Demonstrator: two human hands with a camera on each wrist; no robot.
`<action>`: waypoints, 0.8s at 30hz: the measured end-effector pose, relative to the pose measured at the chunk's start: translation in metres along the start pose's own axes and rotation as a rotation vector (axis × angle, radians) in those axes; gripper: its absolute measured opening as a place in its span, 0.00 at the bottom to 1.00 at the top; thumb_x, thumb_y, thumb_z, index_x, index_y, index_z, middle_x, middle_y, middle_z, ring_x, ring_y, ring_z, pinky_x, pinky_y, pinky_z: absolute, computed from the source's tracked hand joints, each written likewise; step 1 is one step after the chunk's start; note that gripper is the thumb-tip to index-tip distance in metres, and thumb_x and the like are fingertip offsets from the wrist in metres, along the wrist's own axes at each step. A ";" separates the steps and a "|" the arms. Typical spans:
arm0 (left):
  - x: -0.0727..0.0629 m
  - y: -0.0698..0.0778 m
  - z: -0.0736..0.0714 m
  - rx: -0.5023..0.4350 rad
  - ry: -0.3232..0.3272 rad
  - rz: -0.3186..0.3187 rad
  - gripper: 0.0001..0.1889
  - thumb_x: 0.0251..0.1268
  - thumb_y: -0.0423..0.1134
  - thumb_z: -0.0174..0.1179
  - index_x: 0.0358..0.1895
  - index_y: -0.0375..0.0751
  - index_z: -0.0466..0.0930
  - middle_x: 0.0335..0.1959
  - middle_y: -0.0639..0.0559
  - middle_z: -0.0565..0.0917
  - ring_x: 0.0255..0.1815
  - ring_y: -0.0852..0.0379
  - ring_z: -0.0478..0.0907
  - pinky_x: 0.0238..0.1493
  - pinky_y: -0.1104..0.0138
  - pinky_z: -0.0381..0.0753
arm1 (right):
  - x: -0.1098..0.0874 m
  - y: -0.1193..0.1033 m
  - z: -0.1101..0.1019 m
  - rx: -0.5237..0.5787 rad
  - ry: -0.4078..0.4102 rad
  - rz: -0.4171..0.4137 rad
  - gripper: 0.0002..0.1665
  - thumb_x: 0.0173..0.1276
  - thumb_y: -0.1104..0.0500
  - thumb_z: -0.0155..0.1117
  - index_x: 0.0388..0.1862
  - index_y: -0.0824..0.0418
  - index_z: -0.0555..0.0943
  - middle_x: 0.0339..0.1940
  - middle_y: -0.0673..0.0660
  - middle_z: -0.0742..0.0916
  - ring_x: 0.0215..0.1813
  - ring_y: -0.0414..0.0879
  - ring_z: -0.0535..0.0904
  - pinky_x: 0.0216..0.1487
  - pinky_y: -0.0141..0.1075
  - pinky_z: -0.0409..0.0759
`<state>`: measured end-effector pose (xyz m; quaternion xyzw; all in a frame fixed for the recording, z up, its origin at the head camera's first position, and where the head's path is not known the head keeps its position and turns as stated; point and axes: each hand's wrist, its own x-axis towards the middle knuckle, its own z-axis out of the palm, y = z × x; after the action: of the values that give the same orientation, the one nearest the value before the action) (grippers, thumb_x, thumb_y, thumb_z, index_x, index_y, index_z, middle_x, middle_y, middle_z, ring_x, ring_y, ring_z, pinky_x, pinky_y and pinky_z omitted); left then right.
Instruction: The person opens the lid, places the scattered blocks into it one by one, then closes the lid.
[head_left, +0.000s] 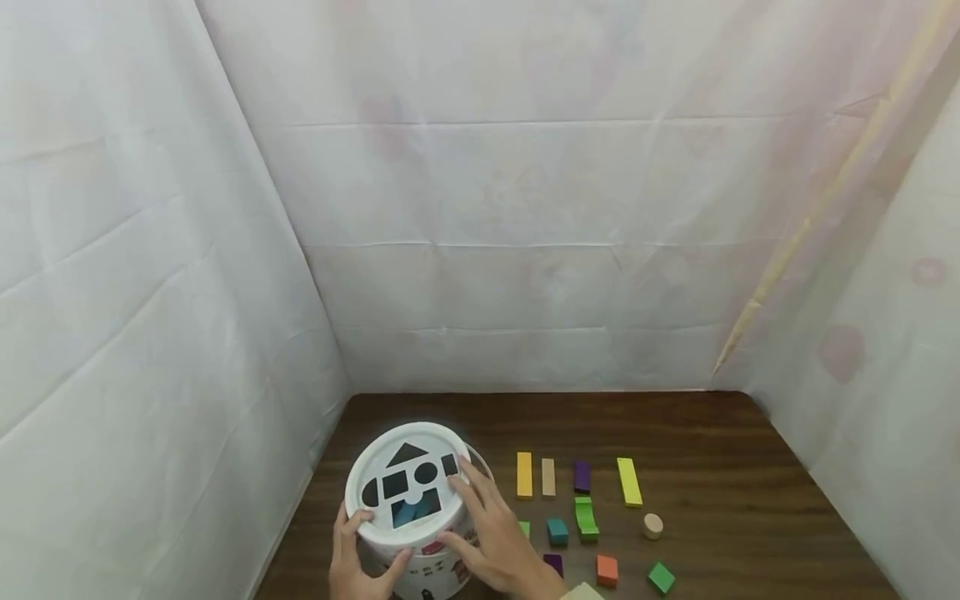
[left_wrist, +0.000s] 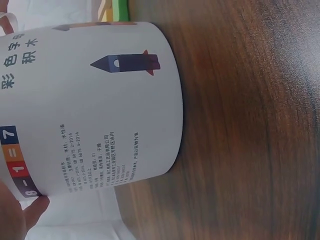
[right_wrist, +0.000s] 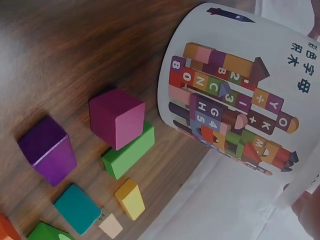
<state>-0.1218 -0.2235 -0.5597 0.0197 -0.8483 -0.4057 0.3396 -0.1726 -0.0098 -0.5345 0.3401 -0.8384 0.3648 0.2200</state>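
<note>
A white round bucket (head_left: 429,579) printed with block pictures stands at the table's left side. On its top is a white lid (head_left: 435,437) with several shaped holes; something teal shows through the arch-shaped one. My left hand (head_left: 356,562) grips the lid's left edge, fingers at the rim and thumb at the front. At the right edge, my right hand (head_left: 491,533) holds the lid with fingertips on top and thumb on the side below. The left wrist view catches only part of the left hand (left_wrist: 17,215) beside the printed wall.
Right of the bucket lie loose blocks on the brown table (head_left: 720,467): a yellow one (head_left: 630,482), a green curved one (head_left: 587,518), a teal one (head_left: 557,532), an orange one (head_left: 607,571), a wooden cylinder (head_left: 653,526) and others. A magenta block (right_wrist: 117,117) sits near the bucket. White sheets surround the table.
</note>
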 end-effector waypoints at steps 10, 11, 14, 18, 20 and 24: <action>0.002 -0.007 0.003 0.091 0.069 0.086 0.44 0.22 0.42 0.82 0.54 0.41 0.72 0.61 0.36 0.69 0.50 0.47 0.74 0.44 0.71 0.79 | 0.002 -0.004 0.002 0.103 -0.029 0.059 0.39 0.66 0.39 0.58 0.71 0.52 0.62 0.75 0.53 0.59 0.73 0.50 0.56 0.58 0.52 0.73; 0.001 -0.007 0.003 0.103 0.071 0.087 0.44 0.22 0.43 0.82 0.54 0.41 0.72 0.60 0.36 0.69 0.49 0.48 0.74 0.42 0.68 0.80 | 0.001 -0.004 0.002 0.118 -0.031 0.063 0.39 0.66 0.39 0.58 0.71 0.52 0.63 0.75 0.53 0.59 0.73 0.51 0.57 0.58 0.52 0.72; -0.001 -0.006 0.002 0.117 0.079 0.090 0.45 0.21 0.43 0.82 0.54 0.40 0.72 0.59 0.36 0.70 0.47 0.48 0.75 0.39 0.66 0.81 | 0.000 -0.006 0.001 0.150 -0.043 0.077 0.39 0.66 0.39 0.58 0.71 0.52 0.63 0.75 0.52 0.59 0.73 0.51 0.56 0.59 0.53 0.72; -0.002 -0.006 0.002 0.110 0.081 0.083 0.45 0.21 0.42 0.82 0.55 0.40 0.72 0.60 0.38 0.70 0.48 0.50 0.75 0.41 0.69 0.81 | 0.000 -0.006 0.002 0.153 -0.032 0.078 0.38 0.65 0.39 0.58 0.70 0.51 0.63 0.75 0.53 0.59 0.73 0.52 0.56 0.59 0.54 0.72; -0.001 -0.006 0.003 0.108 0.080 0.082 0.45 0.22 0.41 0.82 0.56 0.40 0.71 0.60 0.36 0.70 0.49 0.47 0.75 0.40 0.60 0.83 | 0.000 -0.006 0.002 0.140 -0.015 0.075 0.38 0.65 0.39 0.59 0.70 0.51 0.64 0.75 0.53 0.60 0.72 0.52 0.57 0.58 0.54 0.72; 0.001 -0.004 0.004 0.134 0.079 0.071 0.45 0.25 0.42 0.80 0.57 0.40 0.69 0.59 0.32 0.69 0.46 0.39 0.77 0.36 0.46 0.81 | 0.002 -0.005 0.003 0.120 0.010 0.070 0.37 0.64 0.39 0.59 0.68 0.50 0.65 0.74 0.53 0.61 0.71 0.51 0.60 0.57 0.54 0.74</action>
<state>-0.1261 -0.2235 -0.5640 0.0281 -0.8597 -0.3345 0.3850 -0.1706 -0.0158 -0.5324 0.3214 -0.8253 0.4235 0.1903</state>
